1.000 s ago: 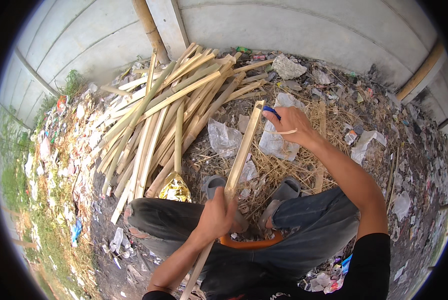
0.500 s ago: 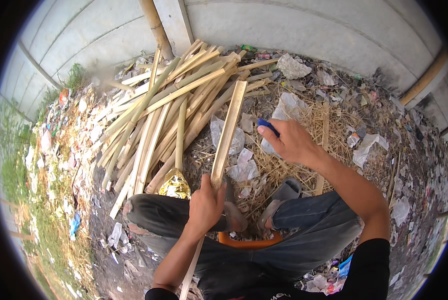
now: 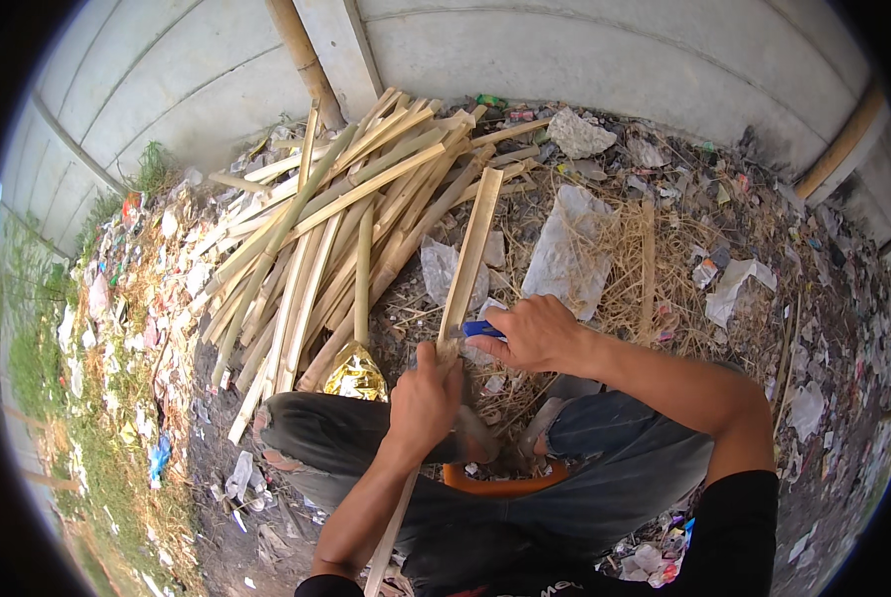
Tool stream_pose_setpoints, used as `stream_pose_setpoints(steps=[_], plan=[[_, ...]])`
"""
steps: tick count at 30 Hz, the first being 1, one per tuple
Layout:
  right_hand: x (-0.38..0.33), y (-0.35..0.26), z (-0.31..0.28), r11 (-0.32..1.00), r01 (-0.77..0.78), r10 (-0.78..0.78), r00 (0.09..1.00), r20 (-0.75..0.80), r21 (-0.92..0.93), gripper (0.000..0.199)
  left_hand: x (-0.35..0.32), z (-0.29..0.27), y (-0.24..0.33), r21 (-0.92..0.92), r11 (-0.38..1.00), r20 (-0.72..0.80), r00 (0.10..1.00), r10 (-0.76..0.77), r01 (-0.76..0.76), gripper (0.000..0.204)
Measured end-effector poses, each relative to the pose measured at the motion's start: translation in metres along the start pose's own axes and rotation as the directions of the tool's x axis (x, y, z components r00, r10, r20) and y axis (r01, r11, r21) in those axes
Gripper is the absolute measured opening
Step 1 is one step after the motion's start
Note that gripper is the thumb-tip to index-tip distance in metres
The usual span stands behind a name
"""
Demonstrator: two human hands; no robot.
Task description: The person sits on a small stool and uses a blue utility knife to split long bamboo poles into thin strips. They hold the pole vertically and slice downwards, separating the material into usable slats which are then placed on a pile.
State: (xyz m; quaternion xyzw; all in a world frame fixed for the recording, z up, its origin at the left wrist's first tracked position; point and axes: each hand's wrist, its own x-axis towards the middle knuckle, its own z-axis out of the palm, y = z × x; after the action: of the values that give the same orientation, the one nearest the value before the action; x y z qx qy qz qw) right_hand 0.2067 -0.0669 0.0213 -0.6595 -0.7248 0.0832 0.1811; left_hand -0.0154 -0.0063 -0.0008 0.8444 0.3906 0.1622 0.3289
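Observation:
My left hand [image 3: 426, 398] is closed around a long split bamboo strip [image 3: 472, 244], pale hollow side up, which slants from beside my lap to a point beyond my feet. Just past those fingers, my right hand [image 3: 535, 333] grips a blue-handled knife [image 3: 482, 329] against the strip's right edge. Its blade is hard to make out at the contact.
A big heap of split bamboo strips [image 3: 336, 229] lies ahead to the left, near a concrete wall [image 3: 585, 50]. Gold foil [image 3: 356, 373] sits by my left knee. Straw [image 3: 625, 259], plastic sheets and litter cover the ground. Below my legs shows an orange seat edge [image 3: 500, 480].
My right hand has come down and left, bringing the knife from the air onto the strip. My left hand has shifted slightly right, still holding the strip.

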Motion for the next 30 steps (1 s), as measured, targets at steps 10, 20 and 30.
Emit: stream_pose_setpoints(steps=[10, 20, 30], plan=[[-0.012, 0.252, -0.113, 0.737, -0.675, 0.598, 0.634, -0.491, 0.027, 0.069, -0.083, -0.016, 0.014, -0.136, 0.989, 0.188, 0.982, -0.029, 0.056, 0.032], [0.008, 0.029, -0.062, 0.952, -0.228, 0.244, 0.968, -0.052, 0.205, 0.058, -0.02, -0.016, 0.01, -0.081, 0.996, -0.001, 1.0, -0.022, 0.022, 0.029], [-0.011, -0.026, -0.009, 0.989, -0.001, -0.003, 1.0, 0.022, 0.15, 0.058, -0.013, -0.017, 0.021, -0.179, 0.98, 0.058, 0.996, -0.074, 0.084, 0.031]])
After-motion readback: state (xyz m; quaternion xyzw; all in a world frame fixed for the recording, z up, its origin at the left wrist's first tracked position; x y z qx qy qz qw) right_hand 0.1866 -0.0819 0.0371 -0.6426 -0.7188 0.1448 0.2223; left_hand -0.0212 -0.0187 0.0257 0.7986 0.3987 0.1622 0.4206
